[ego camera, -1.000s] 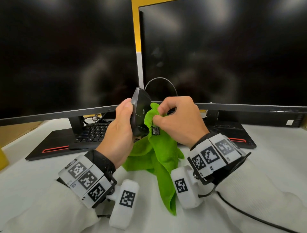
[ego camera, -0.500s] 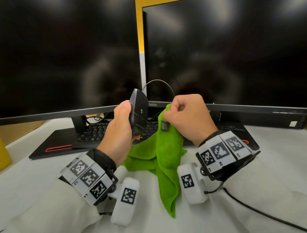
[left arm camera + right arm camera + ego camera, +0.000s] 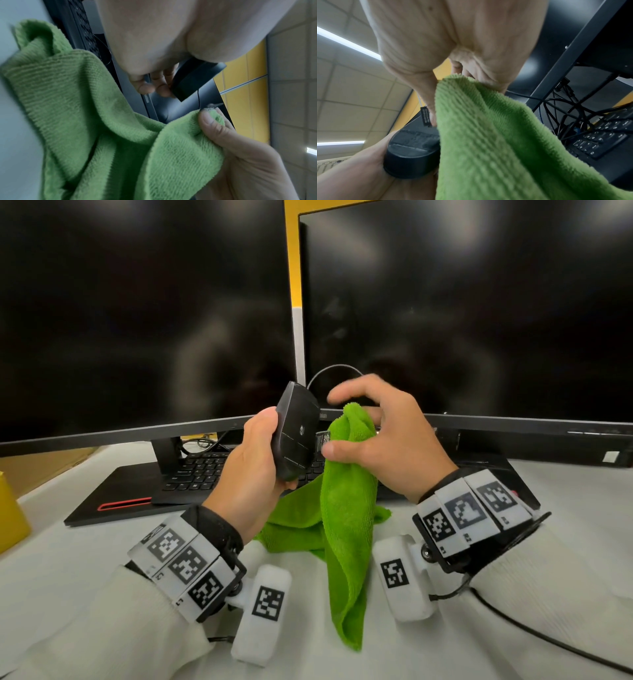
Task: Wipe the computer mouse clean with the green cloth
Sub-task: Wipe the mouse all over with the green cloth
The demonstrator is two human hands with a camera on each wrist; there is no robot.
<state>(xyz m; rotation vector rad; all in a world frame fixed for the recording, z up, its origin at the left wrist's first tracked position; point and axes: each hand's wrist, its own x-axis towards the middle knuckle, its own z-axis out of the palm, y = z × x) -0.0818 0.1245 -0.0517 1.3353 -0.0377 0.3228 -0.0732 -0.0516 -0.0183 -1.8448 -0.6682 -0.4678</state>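
My left hand (image 3: 260,460) grips a black computer mouse (image 3: 296,433) upright above the desk, its underside facing right; the same mouse (image 3: 195,79) (image 3: 412,151) shows in both wrist views. A cable loops up from its top. My right hand (image 3: 373,436) holds the top of the green cloth (image 3: 346,508) just right of the mouse, thumb pressed on the fabric while the index finger lifts above it. The cloth (image 3: 106,135) (image 3: 488,142) hangs down onto the desk. Its small black label (image 3: 426,116) dangles next to the mouse.
Two dark monitors (image 3: 144,313) (image 3: 462,302) stand close behind my hands. A black keyboard (image 3: 202,474) lies under the left monitor on a black stand base (image 3: 113,501). A yellow object (image 3: 10,515) sits at the far left edge. The desk (image 3: 68,559) is white.
My right hand has loosened from a closed fist on the cloth, its index finger now raised. Both hands with the mouse and the cloth sit slightly higher and further right in view.
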